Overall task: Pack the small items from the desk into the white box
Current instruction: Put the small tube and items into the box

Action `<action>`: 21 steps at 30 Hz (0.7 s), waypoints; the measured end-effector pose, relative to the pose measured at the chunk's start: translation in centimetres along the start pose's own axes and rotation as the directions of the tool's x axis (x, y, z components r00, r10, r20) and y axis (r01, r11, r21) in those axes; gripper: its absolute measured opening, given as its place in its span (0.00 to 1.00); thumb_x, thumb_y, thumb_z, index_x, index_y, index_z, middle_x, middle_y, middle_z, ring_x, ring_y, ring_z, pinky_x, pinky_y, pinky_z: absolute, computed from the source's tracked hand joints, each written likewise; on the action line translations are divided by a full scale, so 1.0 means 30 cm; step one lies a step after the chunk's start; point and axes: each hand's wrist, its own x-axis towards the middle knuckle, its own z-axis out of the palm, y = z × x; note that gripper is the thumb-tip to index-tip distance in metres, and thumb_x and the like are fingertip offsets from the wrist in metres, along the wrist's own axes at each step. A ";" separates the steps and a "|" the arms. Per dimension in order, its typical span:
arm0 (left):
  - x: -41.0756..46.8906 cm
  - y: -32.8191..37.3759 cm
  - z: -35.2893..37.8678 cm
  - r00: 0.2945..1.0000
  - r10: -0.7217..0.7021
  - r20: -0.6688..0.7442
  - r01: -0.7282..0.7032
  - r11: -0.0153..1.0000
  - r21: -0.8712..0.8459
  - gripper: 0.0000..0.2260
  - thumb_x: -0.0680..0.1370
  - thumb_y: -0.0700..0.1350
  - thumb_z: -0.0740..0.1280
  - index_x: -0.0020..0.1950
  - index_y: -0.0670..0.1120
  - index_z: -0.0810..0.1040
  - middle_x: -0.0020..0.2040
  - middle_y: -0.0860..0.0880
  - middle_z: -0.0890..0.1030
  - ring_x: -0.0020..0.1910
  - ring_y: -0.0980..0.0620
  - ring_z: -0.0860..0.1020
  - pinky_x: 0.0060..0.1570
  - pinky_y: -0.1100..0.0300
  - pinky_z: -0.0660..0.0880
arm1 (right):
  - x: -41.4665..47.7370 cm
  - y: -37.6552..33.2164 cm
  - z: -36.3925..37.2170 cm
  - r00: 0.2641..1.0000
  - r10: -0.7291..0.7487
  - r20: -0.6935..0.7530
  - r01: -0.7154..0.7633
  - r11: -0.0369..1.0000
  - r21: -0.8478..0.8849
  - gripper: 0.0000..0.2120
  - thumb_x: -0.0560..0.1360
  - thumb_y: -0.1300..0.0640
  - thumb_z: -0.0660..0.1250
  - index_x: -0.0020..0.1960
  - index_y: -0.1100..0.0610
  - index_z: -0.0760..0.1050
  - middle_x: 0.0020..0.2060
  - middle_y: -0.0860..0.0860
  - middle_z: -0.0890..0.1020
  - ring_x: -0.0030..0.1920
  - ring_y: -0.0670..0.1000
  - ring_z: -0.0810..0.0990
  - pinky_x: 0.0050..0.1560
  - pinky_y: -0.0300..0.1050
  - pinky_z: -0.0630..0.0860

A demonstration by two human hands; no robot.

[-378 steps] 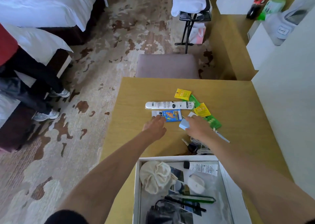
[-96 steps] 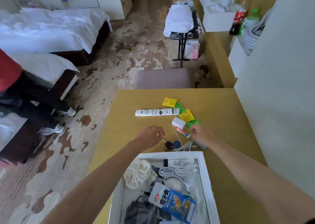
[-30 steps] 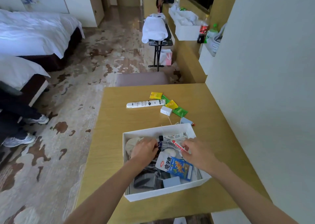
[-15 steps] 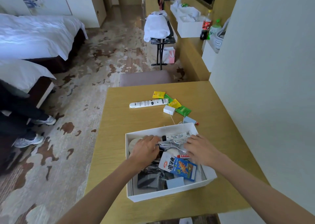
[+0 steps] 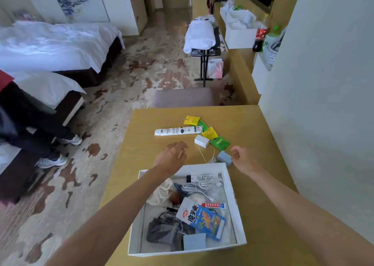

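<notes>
The white box [image 5: 232, 186] stands on the wooden desk [image 5: 253, 128] near me, holding a blue snack packet [image 5: 202, 218], a white cable, a small red tube, a cloth pouch and several other items. Beyond it lie a white tube [image 5: 178, 130], a small white box [image 5: 201, 141], yellow sachets [image 5: 191, 120] and green sachets [image 5: 220, 142], a grey-blue box [image 5: 224, 157] and thin white sticks [image 5: 207, 158]. My left hand [image 5: 172, 157] hovers over the desk past the box's far rim, fingers loose and empty. My right hand [image 5: 241, 158] is just right of the grey-blue box, fingers curled, holding nothing.
A wall runs along the desk's right side. A padded stool [image 5: 182, 98] sits against the far desk edge. Beds stand at the left, and a person's legs and shoes [image 5: 50, 160] are beside them. A luggage rack [image 5: 204, 43] stands farther back.
Both hands have come out of the white box and moved forward over the desk. The small red tube now lies in the box. The view has tilted slightly.
</notes>
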 end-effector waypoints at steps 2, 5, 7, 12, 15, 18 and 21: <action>0.045 -0.013 0.023 0.999 -0.010 0.038 0.009 1.000 0.018 0.10 0.78 0.43 0.60 0.58 0.48 0.74 0.56 0.49 0.80 0.51 0.50 0.78 0.49 0.49 0.79 | 0.062 0.020 0.024 0.995 0.020 0.094 -0.009 0.993 -0.119 0.14 0.75 0.61 0.64 0.60 0.58 0.75 0.55 0.56 0.80 0.54 0.56 0.78 0.53 0.50 0.75; 0.117 -0.053 0.071 0.995 -0.011 0.102 0.005 0.998 0.056 0.11 0.77 0.42 0.59 0.59 0.49 0.74 0.57 0.49 0.78 0.56 0.49 0.76 0.52 0.47 0.77 | 0.143 0.035 0.065 0.982 0.029 0.189 0.031 0.950 -0.310 0.17 0.74 0.58 0.67 0.62 0.58 0.73 0.57 0.58 0.79 0.55 0.59 0.78 0.50 0.49 0.75; 0.180 -0.079 0.100 0.987 0.004 0.159 -0.019 0.996 0.090 0.13 0.77 0.41 0.58 0.60 0.49 0.73 0.58 0.48 0.78 0.58 0.47 0.74 0.54 0.46 0.76 | 0.185 0.045 0.097 0.974 0.030 0.222 0.077 0.885 -0.458 0.21 0.74 0.57 0.67 0.66 0.58 0.71 0.60 0.59 0.77 0.58 0.60 0.77 0.53 0.50 0.75; 0.375 -0.125 0.200 0.962 0.043 0.271 -0.080 0.989 0.126 0.15 0.77 0.36 0.57 0.62 0.46 0.74 0.61 0.44 0.76 0.62 0.44 0.73 0.58 0.45 0.73 | 0.224 0.064 0.155 0.973 0.003 0.229 0.142 0.776 -0.614 0.22 0.76 0.53 0.64 0.68 0.58 0.67 0.62 0.58 0.74 0.59 0.60 0.75 0.54 0.52 0.73; 0.496 -0.149 0.265 0.938 0.068 0.340 -0.142 0.970 0.198 0.17 0.78 0.37 0.57 0.66 0.48 0.71 0.66 0.46 0.73 0.66 0.45 0.69 0.59 0.46 0.72 | 0.237 0.082 0.173 0.979 -0.032 0.201 0.150 0.781 -0.607 0.21 0.76 0.48 0.64 0.65 0.58 0.69 0.58 0.57 0.77 0.56 0.59 0.76 0.49 0.51 0.74; 0.584 -0.173 0.318 0.875 0.151 0.460 -0.309 0.905 0.291 0.20 0.78 0.37 0.58 0.69 0.49 0.68 0.69 0.48 0.70 0.67 0.46 0.67 0.57 0.47 0.73 | 0.239 0.108 0.175 0.985 -0.063 0.162 0.144 0.817 -0.558 0.20 0.75 0.46 0.64 0.61 0.58 0.72 0.54 0.57 0.78 0.53 0.60 0.77 0.46 0.50 0.73; 0.633 -0.189 0.368 0.845 0.247 0.475 -0.468 0.772 0.430 0.20 0.77 0.39 0.60 0.70 0.46 0.67 0.68 0.46 0.70 0.66 0.44 0.67 0.51 0.49 0.72 | 0.219 0.149 0.177 0.996 -0.032 0.085 0.062 0.924 -0.376 0.21 0.72 0.46 0.67 0.59 0.59 0.75 0.50 0.56 0.79 0.50 0.59 0.78 0.46 0.51 0.75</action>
